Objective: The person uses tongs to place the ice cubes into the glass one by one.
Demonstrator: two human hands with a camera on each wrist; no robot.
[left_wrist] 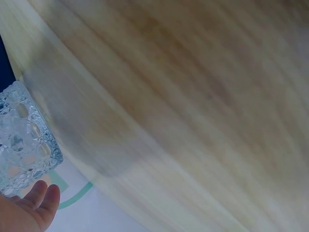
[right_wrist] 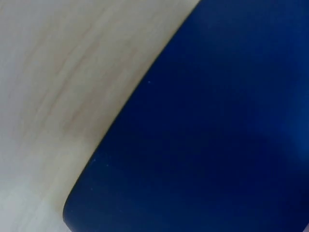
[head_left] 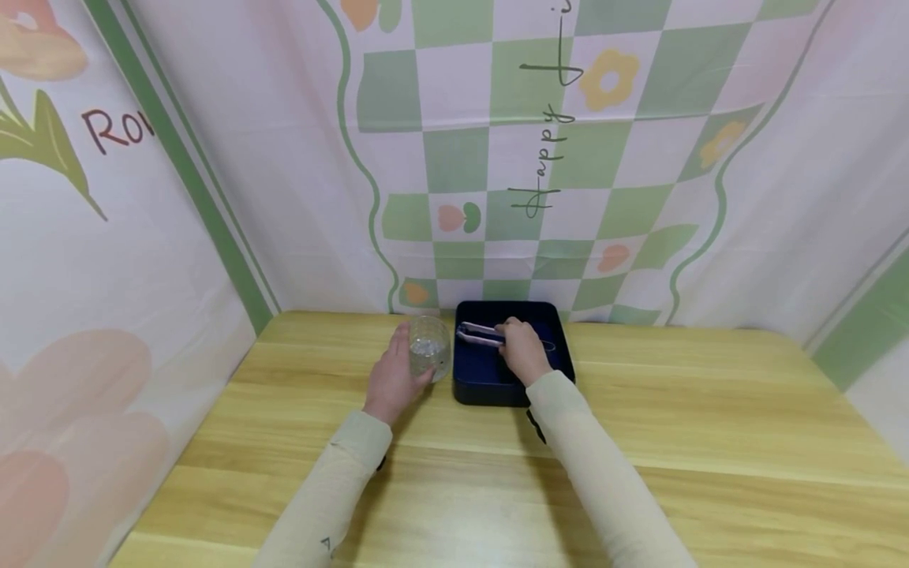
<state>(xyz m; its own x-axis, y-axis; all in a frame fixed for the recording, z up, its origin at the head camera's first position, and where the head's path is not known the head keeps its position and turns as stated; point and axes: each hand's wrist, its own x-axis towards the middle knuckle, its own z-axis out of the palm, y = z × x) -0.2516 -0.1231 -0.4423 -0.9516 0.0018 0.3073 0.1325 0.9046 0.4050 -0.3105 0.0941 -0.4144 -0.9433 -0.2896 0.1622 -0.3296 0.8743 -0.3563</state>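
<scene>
My left hand holds a clear glass cup on the table, its thumb on the near side and its fingers on the left side. In the left wrist view, the cup shows a bumpy, cut-glass surface, with fingers beside it. Just to the cup's right stands a shallow dark blue box. Over it, my right hand grips slim tongs with pale pinkish arms and dark ends pointing left. A thin loop shows right of that hand. The right wrist view shows the box's blue side but no hand.
A light wooden table carries everything. Behind it hangs a cloth with green checks and flowers, close to the box's far edge. Another printed cloth borders the left side.
</scene>
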